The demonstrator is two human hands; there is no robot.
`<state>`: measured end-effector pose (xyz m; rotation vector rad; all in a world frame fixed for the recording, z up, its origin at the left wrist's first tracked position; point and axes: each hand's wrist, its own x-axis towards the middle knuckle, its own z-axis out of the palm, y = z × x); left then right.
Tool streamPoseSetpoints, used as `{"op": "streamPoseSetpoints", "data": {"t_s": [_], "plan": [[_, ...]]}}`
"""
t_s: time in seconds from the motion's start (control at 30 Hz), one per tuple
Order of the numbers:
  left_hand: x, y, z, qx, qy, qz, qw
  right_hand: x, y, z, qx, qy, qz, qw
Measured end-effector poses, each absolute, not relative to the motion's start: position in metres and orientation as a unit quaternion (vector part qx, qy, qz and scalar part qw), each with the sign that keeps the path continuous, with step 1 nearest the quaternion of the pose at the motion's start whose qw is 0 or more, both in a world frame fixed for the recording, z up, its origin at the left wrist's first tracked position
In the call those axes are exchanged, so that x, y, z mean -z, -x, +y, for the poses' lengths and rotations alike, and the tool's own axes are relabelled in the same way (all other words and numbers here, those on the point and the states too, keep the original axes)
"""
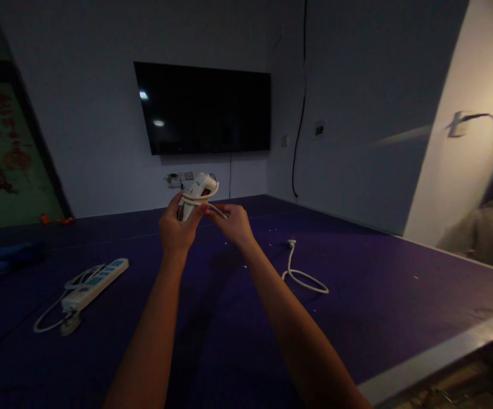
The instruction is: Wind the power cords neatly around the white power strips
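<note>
My left hand (178, 227) is closed around a white power strip (198, 192), held up above the purple surface and tilted away from me. A white cord loops around the strip's body near its red switch. Close beside it, my right hand (231, 222) pinches a stretch of that white cord (216, 209). To the right of my forearm, a length of white cord with a plug (291, 243) lies curled on the surface; its link to the strip is hidden behind my arm.
Another power strip (96, 284) with blue sockets and its cord lies at left. Dark blue cloth (7, 258) and small orange objects (56, 220) are farther back. A television (203, 108) hangs on the wall, with outlets (180, 178) below. A pale edge (442, 346) borders the purple surface (357, 267).
</note>
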<state>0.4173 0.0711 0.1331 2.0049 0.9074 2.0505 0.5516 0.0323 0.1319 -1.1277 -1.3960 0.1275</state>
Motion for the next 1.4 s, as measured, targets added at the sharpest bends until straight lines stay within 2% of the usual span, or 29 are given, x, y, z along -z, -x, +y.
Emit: {"op": "streamPoseSetpoints", "data": {"t_s": [0.47, 1.2, 1.4], "plan": [[-0.128, -0.422, 0.072, -0.637, -0.693, 0.33, 0.071, -0.115, -0.565, 0.051, -0.026, 0.492, -0.605, 0.625], [-0.128, -0.424, 0.067, -0.666, -0.692, 0.278, 0.017, -0.127, -0.555, 0.032, 0.02, 0.561, -0.532, 0.634], [-0.128, -0.422, 0.073, -0.655, -0.722, 0.222, 0.022, -0.137, -0.553, 0.017, 0.063, 0.622, -0.511, 0.59]]}}
